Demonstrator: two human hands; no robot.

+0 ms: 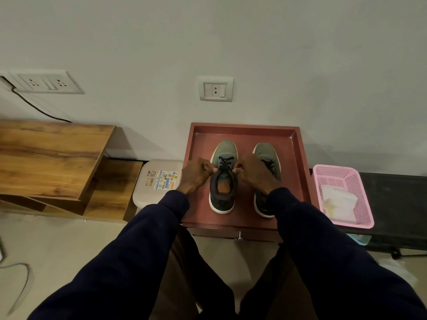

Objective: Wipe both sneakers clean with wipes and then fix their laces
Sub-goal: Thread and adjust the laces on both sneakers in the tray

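Two grey-green sneakers with white soles stand side by side, toes to the wall, on a reddish-brown tray table (245,131). The left sneaker (223,183) has black laces. My left hand (196,175) pinches a lace end at the left side of its opening. My right hand (255,173) pinches the lace end at the right side. My right hand and sleeve cover much of the right sneaker (265,153).
A pink plastic basket (353,179) at the right holds a white wipes pack (338,202). A beige stool (159,181) with a sticker stands left of the tray, then a wooden shelf unit (53,155). A black bench (397,199) runs behind the basket.
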